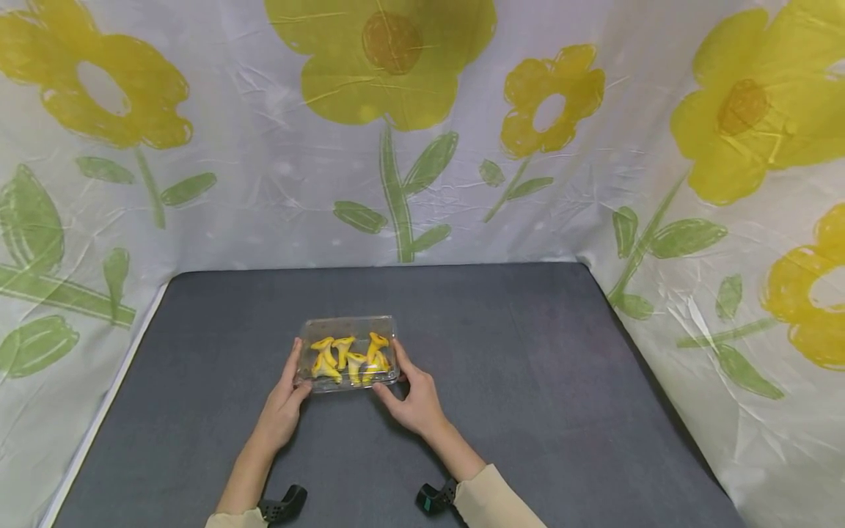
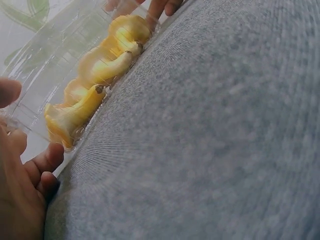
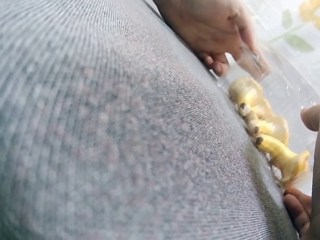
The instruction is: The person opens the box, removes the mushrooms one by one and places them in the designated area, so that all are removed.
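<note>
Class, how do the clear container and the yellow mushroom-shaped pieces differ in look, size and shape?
Look: the container is see-through; the pieces are yellow with paler parts.
Size: the container is larger than any one of the pieces.
Shape: the container is boxy; the pieces flare at one end.
Shared: both are between the left hand and the right hand.

Two hands [image 3: 212, 27] hold a clear container [image 3: 254, 64] of yellow mushrooms [image 3: 277, 151] near grey fabric [image 3: 125, 125].

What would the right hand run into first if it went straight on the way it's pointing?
Most likely the clear plastic box of yellow mushrooms: the right hand holds its right side, though exact contact depth is unclear.
</note>
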`<state>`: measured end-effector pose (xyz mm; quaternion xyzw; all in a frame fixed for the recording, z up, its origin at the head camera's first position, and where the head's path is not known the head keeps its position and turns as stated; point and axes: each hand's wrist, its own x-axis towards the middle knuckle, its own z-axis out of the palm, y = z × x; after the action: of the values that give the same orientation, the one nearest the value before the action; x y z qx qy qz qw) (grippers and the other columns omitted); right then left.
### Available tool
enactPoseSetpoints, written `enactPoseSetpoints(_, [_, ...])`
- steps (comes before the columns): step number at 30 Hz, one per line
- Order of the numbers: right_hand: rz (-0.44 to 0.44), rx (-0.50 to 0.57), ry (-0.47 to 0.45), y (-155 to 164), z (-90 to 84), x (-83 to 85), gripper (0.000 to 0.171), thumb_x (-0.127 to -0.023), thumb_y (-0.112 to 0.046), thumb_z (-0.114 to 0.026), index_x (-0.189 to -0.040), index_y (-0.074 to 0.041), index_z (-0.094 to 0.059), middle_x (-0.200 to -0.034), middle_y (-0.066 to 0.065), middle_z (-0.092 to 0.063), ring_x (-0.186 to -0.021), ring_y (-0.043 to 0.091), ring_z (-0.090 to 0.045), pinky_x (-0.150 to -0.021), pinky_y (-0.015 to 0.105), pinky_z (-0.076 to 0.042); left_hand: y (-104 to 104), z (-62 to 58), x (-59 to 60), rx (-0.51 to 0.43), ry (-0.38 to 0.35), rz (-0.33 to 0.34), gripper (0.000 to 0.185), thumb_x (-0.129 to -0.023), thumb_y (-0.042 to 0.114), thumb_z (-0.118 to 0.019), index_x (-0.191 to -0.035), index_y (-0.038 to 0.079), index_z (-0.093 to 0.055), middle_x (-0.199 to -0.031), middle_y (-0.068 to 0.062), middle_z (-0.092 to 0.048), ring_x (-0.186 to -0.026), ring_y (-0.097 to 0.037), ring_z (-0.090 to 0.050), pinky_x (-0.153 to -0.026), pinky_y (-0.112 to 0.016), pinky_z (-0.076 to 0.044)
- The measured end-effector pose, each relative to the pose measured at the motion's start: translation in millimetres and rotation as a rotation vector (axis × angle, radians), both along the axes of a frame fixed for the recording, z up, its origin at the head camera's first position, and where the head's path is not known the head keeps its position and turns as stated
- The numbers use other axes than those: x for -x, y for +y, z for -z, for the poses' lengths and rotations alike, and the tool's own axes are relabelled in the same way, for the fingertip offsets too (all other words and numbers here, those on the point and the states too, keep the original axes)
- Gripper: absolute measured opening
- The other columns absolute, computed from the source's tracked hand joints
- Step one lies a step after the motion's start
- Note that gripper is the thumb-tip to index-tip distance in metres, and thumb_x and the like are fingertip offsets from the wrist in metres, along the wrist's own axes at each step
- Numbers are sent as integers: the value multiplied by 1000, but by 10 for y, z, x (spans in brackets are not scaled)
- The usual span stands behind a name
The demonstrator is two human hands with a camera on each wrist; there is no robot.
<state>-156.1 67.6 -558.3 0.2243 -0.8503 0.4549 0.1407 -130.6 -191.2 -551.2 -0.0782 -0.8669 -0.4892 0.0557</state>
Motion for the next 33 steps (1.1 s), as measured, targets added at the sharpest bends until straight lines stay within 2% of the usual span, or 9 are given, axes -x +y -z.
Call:
enactPoseSetpoints(4, [4, 1, -6, 0, 13, -1, 78, -90, -35, -69, -154, -8, -34, -151, 5, -48, -94, 16, -65, -79, 31, -53, 1, 27, 4, -25, 33, 19, 70, -102, 7, -43, -161, 17, -7, -167, -9, -5, -147, -35, -23, -105, -11, -21])
enactPoseSetpoints(9, [15, -13, -33, 6, 26, -12, 78, -91, -37, -68, -156, -11, -32, -152, 1, -46, -95, 15, -65, -80, 32, -53, -11, 66, 3, -44, 80, 40, 75, -100, 8, -50, -161, 17, -7, -167, -11, -5, -151, -12, -6, -106, -5, -6])
enactPoseSetpoints(11, [12, -15, -38, 6, 25, -12, 79, -91, -37, -68, -156, -12, -32, -153, 0, -45, -99, 16, -65, -81, 32, -53, -13, 66, -1, -30, 86, 33, 77, -99, 12, -53, -161, 18, -7, -167, -11, -5, -151, -17, -10, -108, -9, -12])
enactPoseSetpoints(14, [6, -13, -41, 3, 27, -10, 79, -91, -37, -68, -156, -12, -31, -154, -1, -43, -102, 16, -65, -81, 31, -53, -8, 57, -1, 16, 84, 7, 82, -97, 19, -59, -161, 19, -7, -167, -11, -7, -148, -38, -19, -113, -35, -28])
enactPoseSetpoints(16, [3, -14, -29, 0, 29, -9, 79, -92, -36, -68, -156, -11, -31, -154, 0, -43, -99, 16, -65, -80, 31, -53, -2, 54, -2, 63, 79, -22, 86, -95, 24, -63, -161, 19, -7, -166, -12, -10, -133, -39, -45, -95, -41, -42])
enactPoseSetpoints(18, [2, -14, -25, 0, 32, -11, 78, -92, -37, -68, -156, -11, -31, -154, 0, -43, -94, 15, -65, -80, 31, -52, 2, 57, -2, 91, 80, -41, 90, -93, 27, -67, -161, 19, -8, -165, -13, -14, -109, -27, -58, -81, -40, -46])
enactPoseSetpoints(21, [1, -11, -14, 0, 29, -13, 78, -92, -36, -67, -156, -11, -31, -153, 2, -44, -92, 15, -65, -79, 30, -52, 7, 56, -5, 108, 71, -56, 95, -90, 29, -70, -161, 20, -8, -163, -15, -20, -76, -11, -48, -64, -29, -37])
enactPoseSetpoints(28, [5, -6, -8, 1, 19, -11, 78, -92, -36, -68, -156, -10, -32, -152, 3, -46, -90, 15, -65, -78, 31, -53, 38, 79, 26, 147, -17, -106, 116, -79, 46, -82, -161, 27, -3, -156, -6, -33, -77, -13, -46, -71, -32, -39])
enactPoseSetpoints(33, [11, -20, -25, 4, 28, -5, 81, -91, -43, -68, -156, -12, -31, -148, 8, -52, -92, 14, -65, -79, 32, -53, 46, 94, 45, 155, -1, -119, 116, -78, 47, -83, -161, 22, -6, -151, -9, -39, -75, -13, -47, -69, -33, -41])
